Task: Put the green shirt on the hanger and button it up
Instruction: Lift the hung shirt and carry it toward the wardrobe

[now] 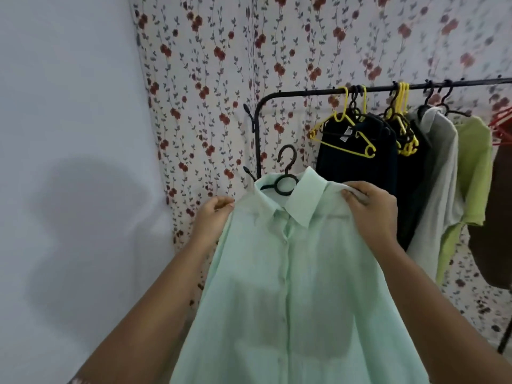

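A pale mint-green shirt [291, 286] hangs in front of me on a black hanger [285, 176], whose hook and ring stick out above the collar. The placket runs down the middle with several buttons along it and looks closed. My left hand [213, 214] pinches the shirt's left shoulder. My right hand [368, 209] grips the right shoulder, fingers folded over the fabric. Both hands hold the shirt up in the air, to the left of the clothes rail.
A black clothes rail [388, 88] stands behind on the right, with yellow hangers [343, 134], dark garments [357, 167], a grey shirt [437, 173] and a lime top [471, 167]. Floral wallpaper [249, 65] covers the back wall; a plain white wall [69, 134] is on the left.
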